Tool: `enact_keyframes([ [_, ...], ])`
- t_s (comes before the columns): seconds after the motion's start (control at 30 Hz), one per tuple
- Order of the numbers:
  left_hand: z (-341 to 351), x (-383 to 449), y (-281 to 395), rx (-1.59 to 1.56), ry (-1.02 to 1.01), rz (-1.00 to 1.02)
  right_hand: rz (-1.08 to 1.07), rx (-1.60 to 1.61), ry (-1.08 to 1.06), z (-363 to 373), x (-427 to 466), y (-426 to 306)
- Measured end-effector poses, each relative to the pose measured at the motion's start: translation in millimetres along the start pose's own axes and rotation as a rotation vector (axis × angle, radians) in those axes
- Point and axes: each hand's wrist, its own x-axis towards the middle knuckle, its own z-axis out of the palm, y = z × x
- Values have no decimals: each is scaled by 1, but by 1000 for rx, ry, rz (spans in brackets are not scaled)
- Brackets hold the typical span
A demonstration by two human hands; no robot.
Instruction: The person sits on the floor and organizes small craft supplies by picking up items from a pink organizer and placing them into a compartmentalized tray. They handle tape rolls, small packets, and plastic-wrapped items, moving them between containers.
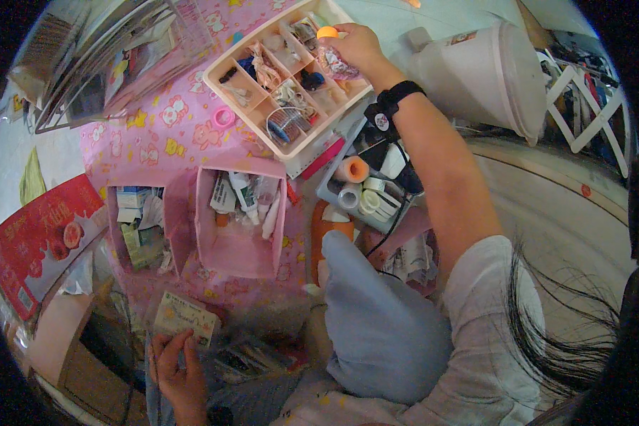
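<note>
My right hand (359,50) grips a small clear bottle (336,61) with an orange cap (327,32) over the far right part of a divided cream tray (234,128). The bottle's contents are too blurred to name. Hair ties, a bow, cords and a round clear case (283,128) lie in the tray's compartments. Low in the view, my left hand (177,362) holds a pale printed packet or card (185,319) by its lower edge, above my lap. Between the hands stands a pink box (239,258) holding tubes and small packs.
Left of that box is another pink box (178,229) with small cartons. A grey bin (349,210) of rolls and cables sits below the tray. A lidded pail (474,80) lies on its side at right. A red carton (45,239) rests at left, below clear plastic sheets (154,58).
</note>
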Motion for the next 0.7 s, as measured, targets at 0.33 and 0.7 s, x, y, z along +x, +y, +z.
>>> enact_keyframes([
  [0.33,-2,1,5,41,-17,29,-50,-70,-116,7,-2,-4],
  [0.7,-5,-2,4,38,-35,8,-105,-14,-84,3,-6,-7],
])
